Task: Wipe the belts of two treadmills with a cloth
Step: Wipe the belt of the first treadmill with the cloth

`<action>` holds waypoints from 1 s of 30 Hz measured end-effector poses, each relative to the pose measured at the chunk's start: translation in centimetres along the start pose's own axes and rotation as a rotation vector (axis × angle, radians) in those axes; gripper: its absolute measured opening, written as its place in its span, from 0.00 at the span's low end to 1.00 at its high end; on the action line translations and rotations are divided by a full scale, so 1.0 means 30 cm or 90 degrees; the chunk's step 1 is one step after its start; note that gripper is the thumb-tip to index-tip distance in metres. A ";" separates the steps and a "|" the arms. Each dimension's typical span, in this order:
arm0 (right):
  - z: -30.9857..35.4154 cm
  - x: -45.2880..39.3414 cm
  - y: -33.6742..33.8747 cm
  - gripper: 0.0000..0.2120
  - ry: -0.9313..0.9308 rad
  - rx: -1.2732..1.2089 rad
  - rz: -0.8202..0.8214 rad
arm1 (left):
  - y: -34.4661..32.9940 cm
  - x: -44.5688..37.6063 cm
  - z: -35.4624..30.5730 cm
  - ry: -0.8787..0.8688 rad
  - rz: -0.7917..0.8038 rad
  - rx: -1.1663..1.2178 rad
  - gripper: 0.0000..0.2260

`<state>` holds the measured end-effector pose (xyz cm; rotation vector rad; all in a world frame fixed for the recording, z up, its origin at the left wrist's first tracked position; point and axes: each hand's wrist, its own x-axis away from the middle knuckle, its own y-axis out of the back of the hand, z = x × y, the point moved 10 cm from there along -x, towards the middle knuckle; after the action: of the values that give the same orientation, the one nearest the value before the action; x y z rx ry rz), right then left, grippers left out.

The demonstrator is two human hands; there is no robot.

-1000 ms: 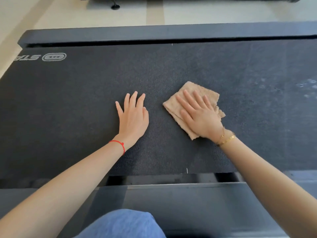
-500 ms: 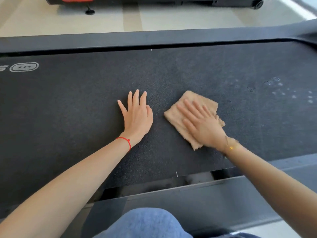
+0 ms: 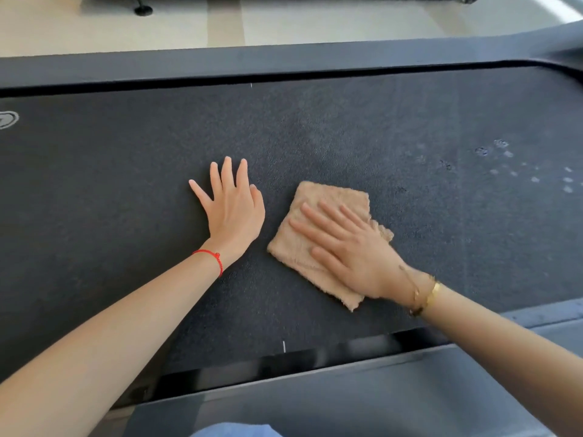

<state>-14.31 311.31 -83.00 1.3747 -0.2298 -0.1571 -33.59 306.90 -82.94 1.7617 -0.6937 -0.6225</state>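
Note:
A dark textured treadmill belt (image 3: 126, 190) fills most of the view. A folded beige cloth (image 3: 334, 197) lies on it, right of centre. My right hand (image 3: 350, 247) presses flat on the cloth, fingers spread, a gold bracelet at the wrist. My left hand (image 3: 232, 206) rests flat on the bare belt just left of the cloth, fingers apart, holding nothing, a red string on its wrist. Pale dusty spots (image 3: 504, 165) mark the belt at the far right.
The treadmill's grey side rails run along the far edge (image 3: 284, 63) and the near edge (image 3: 347, 402). Beyond lies a pale floor (image 3: 284, 23) with the base of another machine (image 3: 143, 9). My blue-clad knee (image 3: 233, 430) shows at the bottom.
The view has shifted right along the belt, so the logo slid off to the left and more dusty spots appear. Both hands and the cloth moved a little toward the right.

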 end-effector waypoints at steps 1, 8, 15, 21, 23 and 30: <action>-0.076 -0.040 0.015 0.25 -0.028 0.004 -0.006 | -0.003 0.000 -0.001 0.005 -0.004 -0.004 0.24; -0.499 -0.474 0.112 0.25 -0.259 -0.043 -0.021 | -0.005 0.004 -0.006 0.018 -0.034 -0.037 0.25; -0.199 -0.523 0.073 0.25 -0.036 -0.026 -0.022 | 0.012 0.006 -0.003 0.023 -0.033 -0.041 0.25; -0.402 -0.379 0.100 0.24 -0.077 -0.039 -0.050 | 0.020 0.010 -0.010 0.039 -0.016 -0.036 0.24; -0.487 -0.424 0.121 0.24 -0.133 -0.050 -0.045 | 0.016 0.008 -0.014 0.042 -0.008 -0.042 0.24; -0.376 -0.634 0.109 0.25 -0.133 -0.057 -0.043 | -0.002 -0.058 -0.001 0.067 -0.012 -0.029 0.24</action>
<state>-29.95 327.30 -83.12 1.2773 -0.3473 -0.3638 -34.77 308.19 -82.87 1.7475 -0.5871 -0.5490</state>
